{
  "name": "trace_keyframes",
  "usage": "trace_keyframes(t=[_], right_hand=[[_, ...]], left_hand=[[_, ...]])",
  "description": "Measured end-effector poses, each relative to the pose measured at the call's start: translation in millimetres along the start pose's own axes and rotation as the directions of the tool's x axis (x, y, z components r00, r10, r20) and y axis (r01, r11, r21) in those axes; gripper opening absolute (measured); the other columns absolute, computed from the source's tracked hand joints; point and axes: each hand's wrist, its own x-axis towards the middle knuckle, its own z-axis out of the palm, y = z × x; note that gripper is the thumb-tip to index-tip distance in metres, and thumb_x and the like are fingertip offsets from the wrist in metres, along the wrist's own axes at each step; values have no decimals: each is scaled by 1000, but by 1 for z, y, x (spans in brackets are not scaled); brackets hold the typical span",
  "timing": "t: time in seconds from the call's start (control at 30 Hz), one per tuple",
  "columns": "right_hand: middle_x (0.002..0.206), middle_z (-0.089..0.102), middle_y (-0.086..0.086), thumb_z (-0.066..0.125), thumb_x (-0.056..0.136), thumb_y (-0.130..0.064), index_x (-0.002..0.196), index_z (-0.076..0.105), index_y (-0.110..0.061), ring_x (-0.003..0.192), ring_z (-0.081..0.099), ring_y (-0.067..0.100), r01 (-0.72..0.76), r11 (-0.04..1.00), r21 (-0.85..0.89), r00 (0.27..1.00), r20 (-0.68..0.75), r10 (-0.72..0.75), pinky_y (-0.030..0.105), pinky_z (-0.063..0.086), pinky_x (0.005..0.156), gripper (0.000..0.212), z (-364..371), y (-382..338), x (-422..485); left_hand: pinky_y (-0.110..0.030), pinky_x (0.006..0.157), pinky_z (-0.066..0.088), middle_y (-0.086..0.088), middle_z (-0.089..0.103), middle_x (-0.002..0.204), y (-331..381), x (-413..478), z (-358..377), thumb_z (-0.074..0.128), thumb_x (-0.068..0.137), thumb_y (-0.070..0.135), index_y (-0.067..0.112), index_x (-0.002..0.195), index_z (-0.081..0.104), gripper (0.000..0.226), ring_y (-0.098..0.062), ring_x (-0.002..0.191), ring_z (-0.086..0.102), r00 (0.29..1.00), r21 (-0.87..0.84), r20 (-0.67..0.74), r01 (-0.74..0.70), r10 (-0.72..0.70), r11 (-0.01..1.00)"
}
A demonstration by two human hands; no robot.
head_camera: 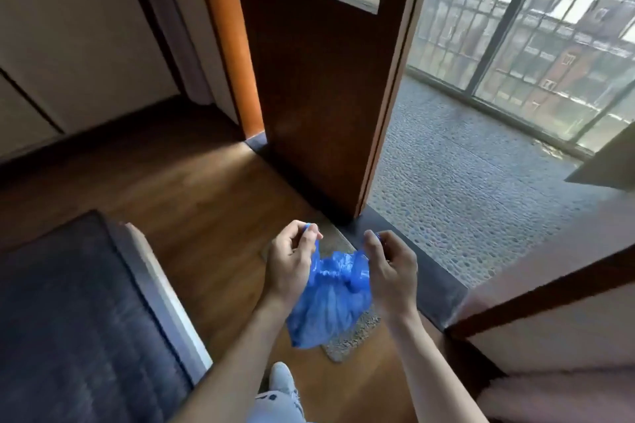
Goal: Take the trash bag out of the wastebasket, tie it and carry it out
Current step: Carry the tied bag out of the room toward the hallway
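Observation:
A blue plastic trash bag [328, 299] hangs in the air in front of me, bunched and partly full. My left hand [292, 257] pinches one upper corner of the bag between thumb and fingers. My right hand [388, 268] pinches the other upper corner, a hand's width to the right. The bag's mouth sags gathered between the two hands, and its body droops below them over a small mat. No wastebasket is in view.
A dark wooden door [319, 86] stands open ahead, beside a black threshold [426, 271] and a pebbled balcony floor [474, 196] with barred windows. A dark padded seat [75, 319] fills the lower left. A grey mat [354, 333] lies on the wood floor. A wall edge [549, 292] juts in at right.

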Motion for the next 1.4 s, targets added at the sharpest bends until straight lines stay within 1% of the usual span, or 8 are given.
trace_keyframes(t=[0.3,0.43,0.7,0.83,0.93,1.1,1.23,1.4], right_hand=[[54,54,9,54,92,-37,69,62,-11,51,43,11,30,999,38,984,175,-36,38,35,48,36,174,-33,59],[50,42,-7,53,89,-42,68,61,-14,48,38,9,37,998,49,963,264,-48,34,33,49,36,240,-45,76],[52,51,7,54,88,-39,67,62,-12,50,43,7,32,998,61,913,405,-54,35,37,48,36,357,-53,126],[46,51,-1,56,90,-36,67,62,-13,45,44,10,-9,997,77,885,465,-28,36,39,46,33,421,-53,171],[53,53,19,57,90,-38,67,62,-14,47,46,17,-10,996,91,855,517,-39,46,45,47,33,474,-57,213],[54,58,10,57,90,-38,64,60,-18,50,50,12,6,996,85,812,582,-54,41,45,50,33,551,-66,282],[46,45,-8,58,89,-30,55,48,-21,50,37,7,-9,993,120,788,612,-67,36,35,48,37,610,-79,330],[51,37,-6,61,85,-32,63,51,-6,53,34,16,-69,991,113,748,664,-24,49,40,48,36,676,-80,363]], left_hand=[[-27,50,24,11,41,48,-16,101,-137,53,92,31,24,69,60,25,-9,46,31,973,-68,-227,30,-45,997],[-26,51,26,13,45,48,-21,132,-182,52,92,32,21,72,61,24,-5,46,33,943,-84,-326,38,-63,996],[-26,50,26,13,41,50,-35,203,-254,51,92,34,14,79,60,26,-5,47,32,874,-79,-479,53,-84,996],[-21,47,26,14,43,47,-44,260,-287,50,94,34,15,80,60,26,-1,43,33,848,-45,-526,46,-63,998],[-21,45,26,13,41,47,-49,312,-310,51,97,28,16,78,60,25,-3,43,31,820,-43,-567,66,-78,997],[-17,50,33,-7,48,66,-51,401,-346,54,98,21,21,71,62,28,-6,53,41,766,-52,-635,84,-98,995],[-14,46,32,10,49,54,-60,454,-373,55,92,33,24,70,65,26,-1,46,39,722,-57,-683,96,-109,994],[-16,42,28,11,41,45,-73,502,-406,55,91,35,22,70,68,28,-2,42,35,707,-119,-686,123,-171,985]])
